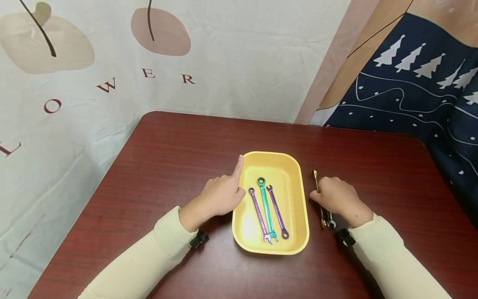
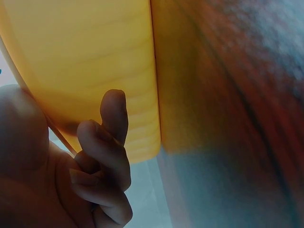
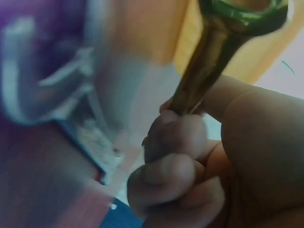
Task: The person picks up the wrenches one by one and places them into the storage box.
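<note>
A yellow plastic tray [image 1: 304, 224] stands on the table, with two purple wrenches [image 1: 276, 209] and a green wrench [image 1: 266, 207] lying lengthwise inside. My left hand [image 1: 223, 193] holds the tray's left rim, its thumb over the edge and its index finger stretched along it. In the left wrist view the other fingers [image 2: 107, 161] bend against the outer wall. Right of the tray, my right hand [image 1: 337, 197] grips a gold-coloured wrench [image 1: 315, 176] by its shaft; the ring end [image 3: 242, 21] shows large in the right wrist view. A silver wrench [image 1: 330, 221] lies beside it, partly hidden under the hand.
The dark red-brown table [image 1: 186, 141] extends around the tray. Behind it hangs a pale printed cloth [image 1: 254, 62], and a navy cloth with white trees [image 1: 407, 91] hangs at the right. A dark wrist strap [image 1: 199, 239] sits at the left cuff.
</note>
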`<move>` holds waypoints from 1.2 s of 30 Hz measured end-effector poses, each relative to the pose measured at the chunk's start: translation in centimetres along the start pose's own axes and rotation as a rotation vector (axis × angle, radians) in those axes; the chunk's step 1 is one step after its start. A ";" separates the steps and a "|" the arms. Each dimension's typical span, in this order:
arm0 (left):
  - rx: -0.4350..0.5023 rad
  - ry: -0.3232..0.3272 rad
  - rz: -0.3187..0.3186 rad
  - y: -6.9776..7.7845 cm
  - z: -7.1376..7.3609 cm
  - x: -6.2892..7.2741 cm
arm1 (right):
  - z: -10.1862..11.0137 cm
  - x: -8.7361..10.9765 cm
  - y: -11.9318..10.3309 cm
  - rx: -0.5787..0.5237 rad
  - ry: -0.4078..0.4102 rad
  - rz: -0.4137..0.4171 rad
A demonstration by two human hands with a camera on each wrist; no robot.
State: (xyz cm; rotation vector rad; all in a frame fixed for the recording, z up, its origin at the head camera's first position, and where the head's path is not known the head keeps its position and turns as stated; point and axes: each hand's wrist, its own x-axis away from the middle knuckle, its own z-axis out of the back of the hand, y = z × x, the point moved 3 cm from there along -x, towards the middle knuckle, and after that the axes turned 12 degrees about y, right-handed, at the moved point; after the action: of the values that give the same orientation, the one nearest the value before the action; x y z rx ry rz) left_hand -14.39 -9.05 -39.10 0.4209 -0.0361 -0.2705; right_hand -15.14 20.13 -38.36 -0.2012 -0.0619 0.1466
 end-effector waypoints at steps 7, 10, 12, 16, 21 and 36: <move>0.009 0.000 0.004 0.0 0.0 0.0 | 1.8 0.5 -1.0 -0.039 0.081 -0.012; 0.011 0.000 0.003 0.0 0.0 0.0 | 2.4 0.7 -1.7 -0.054 0.111 -0.004; 0.011 0.000 0.004 0.0 -0.1 0.0 | 2.7 0.9 -2.2 -0.059 0.126 0.006; 0.006 0.003 0.006 0.0 -0.1 0.0 | 3.2 1.1 -3.3 -0.060 0.152 0.022; 0.001 0.004 0.007 0.0 -0.1 0.1 | 3.8 1.2 -4.8 -0.059 0.161 0.038; 0.007 -0.006 0.004 0.0 0.0 0.0 | 3.7 0.4 -8.4 -0.038 0.169 0.108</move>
State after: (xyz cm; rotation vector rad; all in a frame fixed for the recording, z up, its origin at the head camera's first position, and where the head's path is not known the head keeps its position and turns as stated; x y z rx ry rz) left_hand -14.35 -9.03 -39.12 0.4270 -0.0437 -0.2677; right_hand -13.87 12.77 -33.00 -0.2545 0.1145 0.2356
